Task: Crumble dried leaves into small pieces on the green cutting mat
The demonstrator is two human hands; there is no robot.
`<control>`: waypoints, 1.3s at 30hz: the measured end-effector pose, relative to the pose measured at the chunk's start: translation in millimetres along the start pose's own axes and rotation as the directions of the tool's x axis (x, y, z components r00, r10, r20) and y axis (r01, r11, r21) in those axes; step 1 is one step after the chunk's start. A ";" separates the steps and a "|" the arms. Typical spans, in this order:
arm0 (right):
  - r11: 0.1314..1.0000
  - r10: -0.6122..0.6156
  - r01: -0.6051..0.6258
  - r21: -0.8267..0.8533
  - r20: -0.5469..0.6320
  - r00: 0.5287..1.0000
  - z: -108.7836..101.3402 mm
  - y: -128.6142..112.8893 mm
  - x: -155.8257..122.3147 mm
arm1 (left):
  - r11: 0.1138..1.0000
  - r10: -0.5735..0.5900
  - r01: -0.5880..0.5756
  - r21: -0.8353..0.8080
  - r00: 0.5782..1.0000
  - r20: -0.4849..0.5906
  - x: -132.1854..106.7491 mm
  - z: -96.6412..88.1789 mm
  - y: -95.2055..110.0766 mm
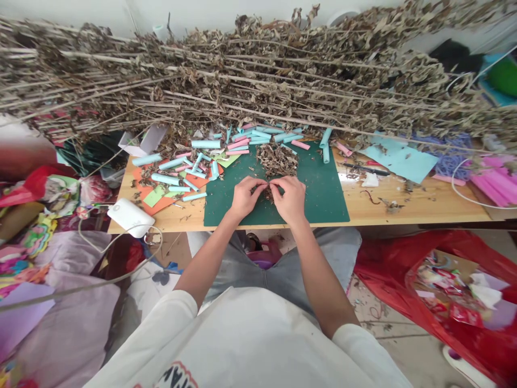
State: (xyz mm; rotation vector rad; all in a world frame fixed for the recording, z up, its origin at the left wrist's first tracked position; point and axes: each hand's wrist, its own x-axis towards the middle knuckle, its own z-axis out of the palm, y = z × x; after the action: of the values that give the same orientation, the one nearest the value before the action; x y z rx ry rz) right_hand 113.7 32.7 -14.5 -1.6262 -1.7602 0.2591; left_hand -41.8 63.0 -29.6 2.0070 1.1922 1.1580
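My left hand [245, 197] and my right hand [291, 198] meet over the green cutting mat [323, 196], thumbs and forefingers pinched with the tips almost touching. Brown bits of dried leaf show between and under the fingertips; their exact shape is too small to make out. Just beyond my fingers lies a heap of crumpled dried leaves [278, 158]. To its left, blue paper tubes [166, 179] and pink paper tubes [238, 144] lie scattered on the mat and the wooden table [129, 202]. More tubes [325, 139] rest at the mat's upper right.
Long dried stalks with leaves [226, 81] span the back of the table. On the right lie a blue paper sheet [399, 156] and purple shredded strands [446, 153]. A white power bank [131, 217] with a cable sits at the left edge. A red bag [388, 258] stands below right.
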 end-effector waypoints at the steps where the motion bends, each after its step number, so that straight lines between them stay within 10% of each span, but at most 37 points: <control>1: 1.000 -0.006 0.006 -0.004 0.000 1.000 -0.3 0.1 -0.1 | 1.000 0.002 -0.002 0.004 1.000 -0.001 0.1 -0.3 0.5; 39: 0.999 0.031 -0.028 0.025 -0.111 0.993 6.8 -2.8 -4.9 | 0.999 0.001 0.000 -0.032 1.000 0.022 1.5 -0.1 0.2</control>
State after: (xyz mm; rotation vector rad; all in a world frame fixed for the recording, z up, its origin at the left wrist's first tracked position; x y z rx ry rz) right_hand 107.1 29.7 -19.6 -1.6196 -1.6444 0.1984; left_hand -41.4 64.2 -28.8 1.9913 1.1546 1.1452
